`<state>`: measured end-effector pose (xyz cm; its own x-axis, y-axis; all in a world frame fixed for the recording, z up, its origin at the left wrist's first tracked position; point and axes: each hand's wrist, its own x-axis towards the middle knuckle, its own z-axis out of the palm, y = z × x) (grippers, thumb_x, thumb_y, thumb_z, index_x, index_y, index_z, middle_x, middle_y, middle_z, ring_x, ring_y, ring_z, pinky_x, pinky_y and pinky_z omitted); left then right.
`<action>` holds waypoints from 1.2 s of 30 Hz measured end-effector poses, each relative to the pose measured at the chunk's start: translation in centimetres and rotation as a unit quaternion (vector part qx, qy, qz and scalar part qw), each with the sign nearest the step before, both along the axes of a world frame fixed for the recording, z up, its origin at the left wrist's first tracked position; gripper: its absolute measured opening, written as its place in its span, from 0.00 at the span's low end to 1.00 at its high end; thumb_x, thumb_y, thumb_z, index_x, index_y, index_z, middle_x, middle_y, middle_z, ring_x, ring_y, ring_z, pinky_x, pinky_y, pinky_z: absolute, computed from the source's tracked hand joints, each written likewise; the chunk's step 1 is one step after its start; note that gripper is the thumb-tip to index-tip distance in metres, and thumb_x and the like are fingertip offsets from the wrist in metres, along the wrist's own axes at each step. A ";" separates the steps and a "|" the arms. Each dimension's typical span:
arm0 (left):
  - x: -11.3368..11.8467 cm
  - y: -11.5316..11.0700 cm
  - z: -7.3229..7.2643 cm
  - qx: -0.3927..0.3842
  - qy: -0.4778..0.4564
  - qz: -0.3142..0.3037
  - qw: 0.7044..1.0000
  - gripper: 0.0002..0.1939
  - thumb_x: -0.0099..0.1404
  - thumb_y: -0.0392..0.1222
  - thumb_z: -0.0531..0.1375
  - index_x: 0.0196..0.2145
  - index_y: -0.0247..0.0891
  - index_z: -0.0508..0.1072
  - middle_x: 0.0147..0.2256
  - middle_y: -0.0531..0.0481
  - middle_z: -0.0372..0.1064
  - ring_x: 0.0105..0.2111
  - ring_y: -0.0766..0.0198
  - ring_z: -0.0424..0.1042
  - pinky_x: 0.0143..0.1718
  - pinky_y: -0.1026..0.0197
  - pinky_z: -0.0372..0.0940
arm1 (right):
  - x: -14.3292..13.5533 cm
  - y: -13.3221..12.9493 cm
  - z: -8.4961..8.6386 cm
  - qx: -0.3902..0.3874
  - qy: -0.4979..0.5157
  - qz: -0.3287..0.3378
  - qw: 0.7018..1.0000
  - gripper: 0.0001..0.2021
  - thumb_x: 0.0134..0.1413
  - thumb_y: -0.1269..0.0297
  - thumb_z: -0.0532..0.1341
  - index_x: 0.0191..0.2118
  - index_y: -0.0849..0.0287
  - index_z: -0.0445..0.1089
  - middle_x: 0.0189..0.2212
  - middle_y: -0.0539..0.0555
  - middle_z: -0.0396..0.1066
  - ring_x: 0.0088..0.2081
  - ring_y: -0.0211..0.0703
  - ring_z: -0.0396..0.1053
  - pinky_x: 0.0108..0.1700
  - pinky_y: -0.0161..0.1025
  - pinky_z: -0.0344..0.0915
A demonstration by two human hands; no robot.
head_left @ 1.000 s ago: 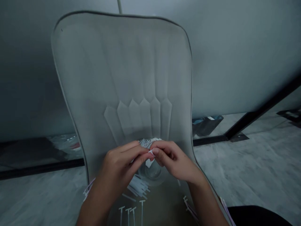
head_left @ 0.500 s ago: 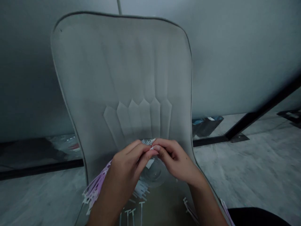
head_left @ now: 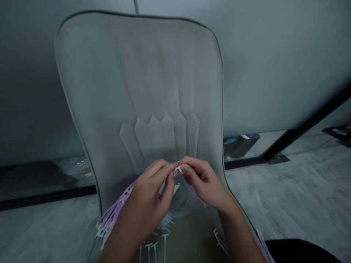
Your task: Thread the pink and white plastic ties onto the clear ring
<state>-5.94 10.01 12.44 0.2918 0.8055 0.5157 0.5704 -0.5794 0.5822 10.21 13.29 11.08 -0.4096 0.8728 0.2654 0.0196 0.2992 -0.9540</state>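
Observation:
My right hand [head_left: 204, 180] pinches a small white piece [head_left: 180, 169] between thumb and fingertips; its exact kind is too small to make out. My left hand [head_left: 153, 186] meets it from the other side, closed at the fingertips, with a gap between thumb and palm. Below the hands sits a clear round plastic container [head_left: 180, 201], partly hidden. Beside my left wrist fans a bundle of purple strips with white T-shaped ends [head_left: 116, 212]. Pale strips [head_left: 166, 222] lie under my left hand, and several single white T-ended strips [head_left: 165, 243] stand nearer me.
Everything rests on a grey padded chair [head_left: 153, 73]. A few more strips [head_left: 221, 241] lie by my right forearm, and purple ones [head_left: 264, 246] at the seat's right edge. Behind are a dark metal frame [head_left: 282, 144], a dark bag [head_left: 241, 145] and clear plastic wrapping [head_left: 75, 170].
My left thumb has dropped away from the right fingertips, and the left fingers have shifted slightly left. More of the small white piece shows. The view has shifted a little.

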 end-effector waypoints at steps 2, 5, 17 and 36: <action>-0.2 0.2 -0.1 0.008 0.000 -0.010 1.000 0.15 0.68 0.29 0.52 0.48 0.39 0.73 0.34 0.50 0.69 0.34 0.66 0.70 0.36 0.63 0.65 | -0.1 -0.1 0.1 0.001 0.006 0.004 1.000 0.13 0.65 0.62 0.53 0.29 0.59 0.64 0.22 0.46 0.56 0.24 0.34 0.51 0.25 0.33 0.50; -0.3 0.2 -0.4 0.015 -0.027 -0.021 0.999 0.17 0.68 0.29 0.54 0.51 0.41 0.72 0.36 0.50 0.72 0.36 0.65 0.71 0.38 0.62 0.66 | -0.1 -0.1 0.2 0.000 0.023 0.011 1.000 0.13 0.65 0.60 0.54 0.29 0.59 0.65 0.22 0.47 0.57 0.24 0.34 0.51 0.24 0.33 0.49; 0.5 0.5 -1.1 -0.110 -0.219 0.035 0.969 0.12 0.68 0.39 0.58 0.50 0.44 0.71 0.37 0.52 0.78 0.39 0.65 0.76 0.44 0.62 0.70 | 0.2 0.4 -0.3 -0.107 0.156 -0.018 0.982 0.14 0.60 0.57 0.58 0.27 0.60 0.64 0.17 0.43 0.49 0.19 0.32 0.44 0.20 0.33 0.41; 2.0 0.7 -1.0 -0.187 -0.328 0.052 0.925 0.09 0.71 0.45 0.52 0.36 0.40 0.66 0.23 0.57 0.61 0.24 0.69 0.61 0.25 0.67 0.59 | -0.2 0.4 -0.5 -0.121 0.183 -0.020 0.975 0.15 0.58 0.55 0.61 0.26 0.59 0.66 0.15 0.41 0.47 0.17 0.31 0.42 0.19 0.32 0.40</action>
